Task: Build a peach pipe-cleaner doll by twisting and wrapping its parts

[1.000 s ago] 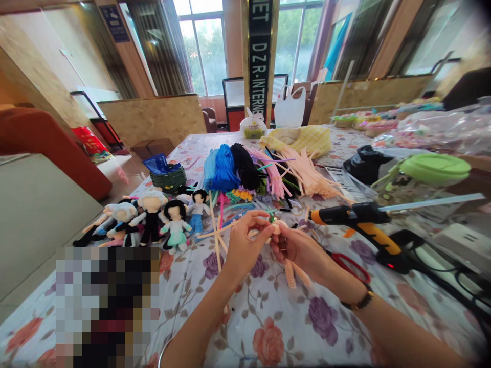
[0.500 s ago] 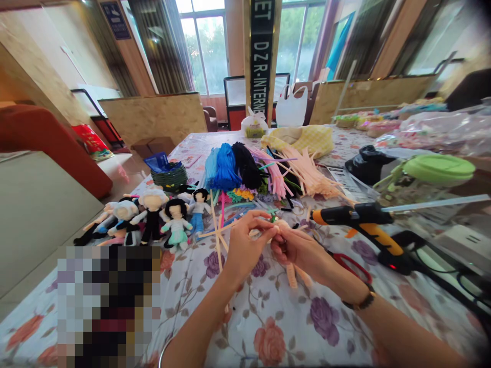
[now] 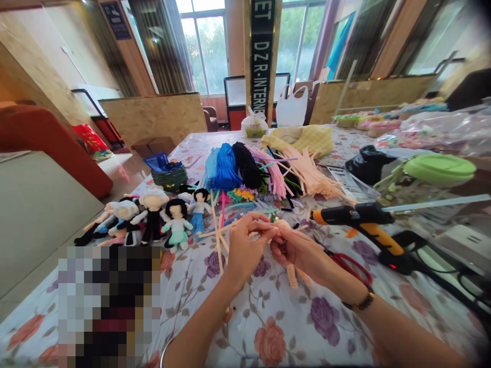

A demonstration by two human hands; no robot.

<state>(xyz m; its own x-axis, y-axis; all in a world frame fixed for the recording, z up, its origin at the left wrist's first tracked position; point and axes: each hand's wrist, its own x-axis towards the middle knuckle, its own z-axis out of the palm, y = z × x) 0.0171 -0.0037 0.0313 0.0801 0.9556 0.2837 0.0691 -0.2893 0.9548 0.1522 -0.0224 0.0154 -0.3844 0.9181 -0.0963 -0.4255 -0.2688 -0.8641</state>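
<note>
Over the middle of the table, my left hand (image 3: 247,248) and my right hand (image 3: 303,253) meet fingertip to fingertip, both in a pinch. Between them shows part of a small peach pipe cleaner piece (image 3: 283,225), mostly covered by my fingers. Coiled peach pipe cleaner pieces (image 3: 292,278) lie just below my right hand. Left of my left hand, several straight peach pipe cleaners (image 3: 218,232) cross on the cloth. Red-handled scissors (image 3: 355,268) rest beside my right wrist, their blades partly hidden.
Several pipe cleaner dolls (image 3: 153,209) sit at the left. Bundles of pipe cleaners (image 3: 228,166) lie behind my hands. To the right stands a glue gun (image 3: 356,217) with a lit red light, near a green-lidded jar (image 3: 437,171). A yellow checked cloth (image 3: 318,140) lies farther back.
Both hands stay in nearly the same place, with only a slight shift of the fingers around the peach piece. Everything else on the table looks unchanged.
</note>
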